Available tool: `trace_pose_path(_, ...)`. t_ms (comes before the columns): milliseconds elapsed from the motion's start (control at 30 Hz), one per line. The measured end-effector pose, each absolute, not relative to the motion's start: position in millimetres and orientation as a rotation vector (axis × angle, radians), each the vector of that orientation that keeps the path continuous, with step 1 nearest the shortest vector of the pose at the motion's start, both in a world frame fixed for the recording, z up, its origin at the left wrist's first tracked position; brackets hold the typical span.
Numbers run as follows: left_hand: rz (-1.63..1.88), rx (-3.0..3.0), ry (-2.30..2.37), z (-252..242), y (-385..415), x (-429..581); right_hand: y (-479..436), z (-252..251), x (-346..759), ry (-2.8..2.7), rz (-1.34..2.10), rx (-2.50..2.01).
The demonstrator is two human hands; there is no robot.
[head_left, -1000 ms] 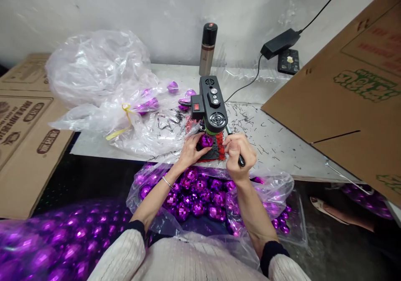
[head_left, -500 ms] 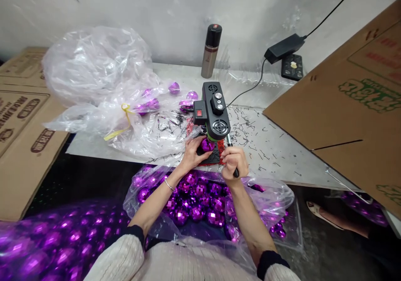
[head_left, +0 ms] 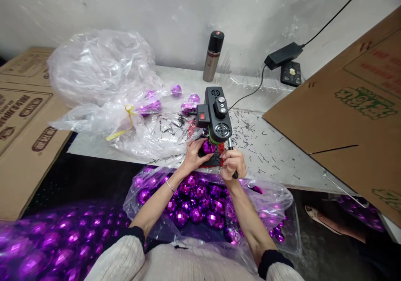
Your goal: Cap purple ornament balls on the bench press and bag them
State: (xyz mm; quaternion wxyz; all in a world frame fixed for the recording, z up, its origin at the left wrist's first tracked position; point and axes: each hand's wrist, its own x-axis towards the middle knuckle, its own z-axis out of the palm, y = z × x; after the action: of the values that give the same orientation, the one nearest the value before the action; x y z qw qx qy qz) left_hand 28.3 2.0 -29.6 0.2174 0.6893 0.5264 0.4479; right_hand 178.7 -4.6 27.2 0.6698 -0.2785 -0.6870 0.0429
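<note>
Head view: the left hand (head_left: pixel 193 156) grips the ball (head_left: pixel 209 147) between thumb and fingers, parted about the ball's width, directly beneath the press (head_left: pixel 218 114); the right hand (head_left: pixel 233 164) is wrapped around the lever (head_left: pixel 230 142), fingers curled tight.

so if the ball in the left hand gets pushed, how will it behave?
The ball would probably roll if the left hand let go, being round. Its shiny, faceted surface may be a bit slick. It's likely stiff: similar balls heaped in the clear bag look undented.
</note>
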Motion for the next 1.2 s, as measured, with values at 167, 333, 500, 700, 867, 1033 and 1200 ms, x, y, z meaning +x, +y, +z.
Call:
trace_pose_path(167, 1.261, 1.909, 1.449, -31, 3, 30, -3, 33, 179, -1.586, 0.058, -0.599)
trace_pose_path(333, 1.264, 1.835, 1.417, -26, 5, 25, -8, 79, 173, -1.499, 0.118, -0.727)
trace_pose_path(500, 1.223, 1.902, 1.279, 0, -38, 13, -12, 97, 172, -1.5, 0.144, -0.769)
trace_pose_path(700, 0.993, 2.282, 1.112, 8, -74, 11, -14, 79, 176, -1.517, 0.142, -0.755)
trace_pose_path(867, 1.264, 1.967, 1.764, 9, 24, -23, -14, 75, 177, -1.53, 0.129, -0.739)
trace_pose_path(1033, 0.999, 1.656, 2.04, 23, 127, -51, -16, 73, 177, -1.536, 0.132, -0.758)
trace_pose_path(1200, 0.93, 1.452, 1.975, 27, 151, -44, -17, 70, 180, -1.569, 0.145, -0.758)
